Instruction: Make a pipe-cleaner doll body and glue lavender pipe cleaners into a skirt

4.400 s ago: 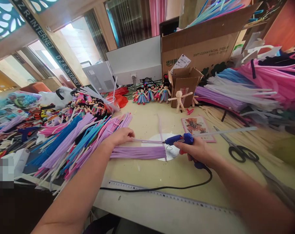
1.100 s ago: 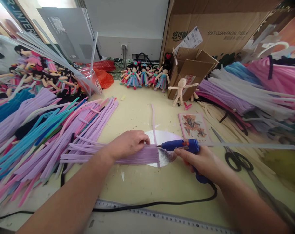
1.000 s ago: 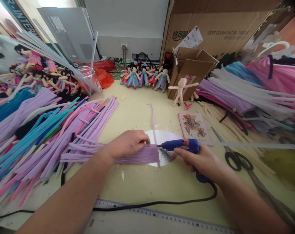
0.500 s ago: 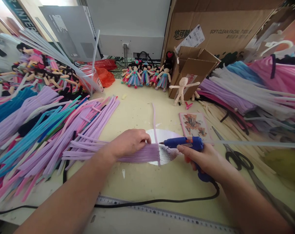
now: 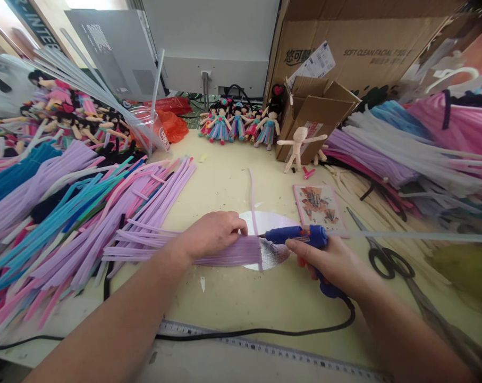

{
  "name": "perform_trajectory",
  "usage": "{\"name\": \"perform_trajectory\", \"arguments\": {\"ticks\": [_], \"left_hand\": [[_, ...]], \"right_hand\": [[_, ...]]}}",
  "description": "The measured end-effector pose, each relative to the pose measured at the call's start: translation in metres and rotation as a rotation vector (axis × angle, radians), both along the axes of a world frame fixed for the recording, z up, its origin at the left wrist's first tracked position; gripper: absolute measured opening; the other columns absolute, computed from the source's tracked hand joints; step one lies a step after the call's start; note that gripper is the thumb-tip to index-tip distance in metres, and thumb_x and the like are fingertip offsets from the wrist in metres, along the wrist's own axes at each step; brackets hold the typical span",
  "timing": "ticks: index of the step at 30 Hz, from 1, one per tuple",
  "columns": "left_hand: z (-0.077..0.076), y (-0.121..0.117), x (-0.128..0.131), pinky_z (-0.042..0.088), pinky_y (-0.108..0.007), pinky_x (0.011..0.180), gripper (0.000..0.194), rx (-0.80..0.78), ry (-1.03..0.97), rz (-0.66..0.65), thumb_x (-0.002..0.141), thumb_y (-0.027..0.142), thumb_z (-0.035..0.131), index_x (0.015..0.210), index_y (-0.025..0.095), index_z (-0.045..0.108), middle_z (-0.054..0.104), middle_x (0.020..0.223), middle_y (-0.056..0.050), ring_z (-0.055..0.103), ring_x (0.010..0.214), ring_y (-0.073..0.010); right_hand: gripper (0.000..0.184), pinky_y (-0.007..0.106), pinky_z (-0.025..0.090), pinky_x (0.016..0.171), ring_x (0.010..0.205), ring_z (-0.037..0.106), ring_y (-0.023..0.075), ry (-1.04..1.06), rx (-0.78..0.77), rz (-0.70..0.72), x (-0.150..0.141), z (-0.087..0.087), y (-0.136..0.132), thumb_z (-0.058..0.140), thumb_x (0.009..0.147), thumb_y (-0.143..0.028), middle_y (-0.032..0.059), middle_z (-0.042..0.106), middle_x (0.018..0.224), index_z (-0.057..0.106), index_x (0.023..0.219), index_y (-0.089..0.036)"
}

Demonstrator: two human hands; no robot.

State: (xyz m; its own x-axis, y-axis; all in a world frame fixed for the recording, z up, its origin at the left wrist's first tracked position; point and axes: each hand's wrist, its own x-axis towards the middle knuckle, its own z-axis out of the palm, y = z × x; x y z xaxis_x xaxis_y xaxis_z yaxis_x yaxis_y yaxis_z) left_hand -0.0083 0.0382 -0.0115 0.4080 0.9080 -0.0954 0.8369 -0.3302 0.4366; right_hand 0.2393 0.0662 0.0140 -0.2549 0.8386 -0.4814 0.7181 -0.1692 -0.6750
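My right hand [image 5: 324, 258] grips a blue hot glue gun [image 5: 294, 234], a long clear glue stick [image 5: 404, 235] sticking out of its back. The nozzle meets the upper right corner of a flat row of lilac pipe cleaners [image 5: 233, 252]. My left hand [image 5: 214, 234] rests on that row from above, fingers bent and closed on its upper edge. One lilac pipe cleaner [image 5: 252, 197] runs crosswise along the row's right end and reaches up past it. Beneath lies a round silvery mat [image 5: 278, 255]. Under my left fingertips the exact grip is hidden.
Loose coloured pipe cleaners [image 5: 85, 213] pile up at left. Scissors [image 5: 390, 260] and a picture card [image 5: 319, 206] lie at right. A ruler [image 5: 272, 350] and the gun's cord [image 5: 241, 332] cross the front. Dolls [image 5: 238, 123], a bare figure [image 5: 298, 146] and a small carton [image 5: 318, 114] stand behind.
Since the oldest frame my view has dipped and my left hand has moved right onto the row. Over the last second the nozzle drew back slightly, then returned to the row's corner.
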Motion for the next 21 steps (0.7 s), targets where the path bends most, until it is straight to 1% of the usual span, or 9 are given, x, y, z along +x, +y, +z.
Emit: {"name": "perform_trajectory", "arguments": {"ticks": [4,12,16,21], "left_hand": [[0.000,0.000,0.000,0.045,-0.028,0.082,0.029,0.005,0.003,-0.004,0.085,0.013,0.047,0.099,0.022,0.071,0.069,0.100,-0.002,0.062,0.092,-0.0166],[0.001,0.000,0.001,0.045,-0.028,0.082,0.029,-0.003,0.010,-0.004,0.085,0.013,0.047,0.098,0.022,0.071,0.069,0.100,-0.003,0.062,0.092,-0.0169],[0.002,-0.001,0.001,0.045,-0.028,0.082,0.028,-0.001,0.012,-0.005,0.085,0.013,0.048,0.098,0.022,0.071,0.069,0.100,-0.003,0.062,0.091,-0.0167],[0.003,-0.002,0.006,0.045,-0.029,0.081,0.024,0.011,-0.002,-0.002,0.087,0.017,0.049,0.097,0.020,0.070,0.068,0.096,-0.003,0.062,0.090,-0.0171]], "right_hand": [[0.037,0.019,0.037,0.035,0.042,0.051,0.0086,-0.016,-0.004,0.004,-0.001,0.000,-0.001,0.059,0.080,-0.053,-0.0046,0.051,0.050,0.057,0.066,-0.019],[0.033,0.019,0.038,0.036,0.042,0.052,0.0089,0.013,-0.003,-0.003,0.003,-0.003,0.001,0.059,0.081,-0.052,-0.0045,0.054,0.052,0.062,0.078,-0.019],[0.035,0.020,0.037,0.036,0.042,0.052,0.0093,-0.022,-0.015,-0.002,-0.001,0.000,-0.001,0.059,0.081,-0.052,-0.0043,0.052,0.050,0.060,0.071,-0.019],[0.032,0.020,0.035,0.037,0.037,0.044,0.0067,-0.041,0.012,-0.021,-0.006,0.007,-0.005,0.058,0.082,-0.047,-0.0056,0.049,0.047,0.059,0.069,-0.019]]}}
